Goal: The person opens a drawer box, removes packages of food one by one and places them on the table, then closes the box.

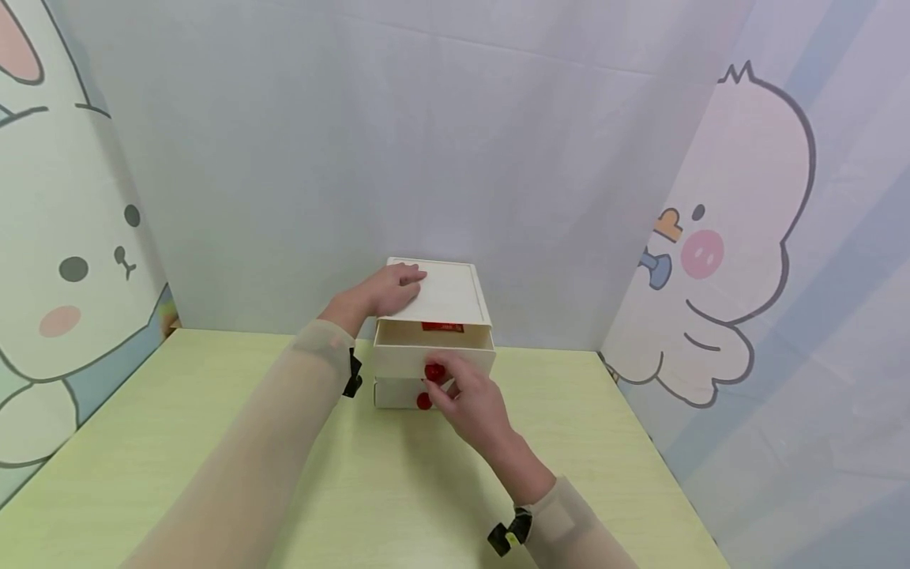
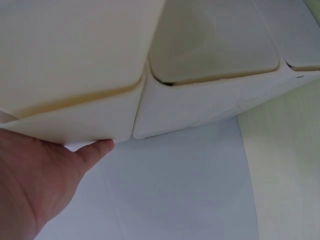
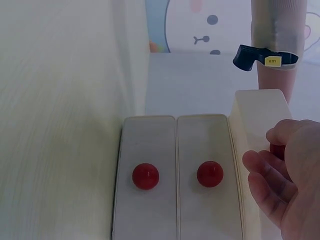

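The top drawer point(image 1: 400, 361) juts out from the front of a white cabinet point(image 1: 455, 288), and the right hand point(image 1: 475, 399) pinches its round red knob point(image 1: 434, 371) between thumb and fingers. The left hand point(image 1: 391, 291) rests on the cabinet's top near its left edge, fingers extended and gripping nothing. Inside the drawer, just below the cabinet's front upper edge, part of a red item point(image 1: 442, 327) shows; what it is I cannot tell. Beneath the top drawer, the middle drawer point(image 3: 202, 215) and bottom drawer point(image 3: 145, 215) sit closed in the cabinet, each with a red knob of its own. The cabinet stands on a pale yellow-green table point(image 1: 569, 458), in front of a plain backdrop point(image 1: 284, 158); a cartoon rabbit point(image 1: 43, 237) is well to the cabinet's left, a cartoon chick point(image 1: 753, 174) well to its right.
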